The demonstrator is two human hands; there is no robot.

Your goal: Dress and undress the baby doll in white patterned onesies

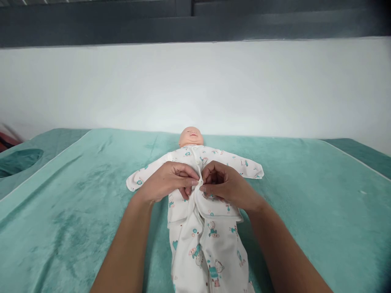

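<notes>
A baby doll (192, 137) lies on its back, its sleeves spread out to both sides. It wears a white baby jacket (183, 154) with a small teal and pink print, over matching trousers (220, 252). My left hand (174, 179) pinches the jacket's front edge at mid-chest between thumb and fingers. Facing it, my right hand (224, 183) pinches the other front edge, and the fingertips of both hands nearly meet. A small pale button seems to sit between them, partly covered by the fingers. Below my hands the jacket front hangs apart.
The doll rests on a teal plush cover (91, 211) with some creases. Behind it rises a white wall (195, 85) with a dark ledge (122, 24) above. A dark teal oval patch (20, 160) and a red object (7, 140) are at the far left.
</notes>
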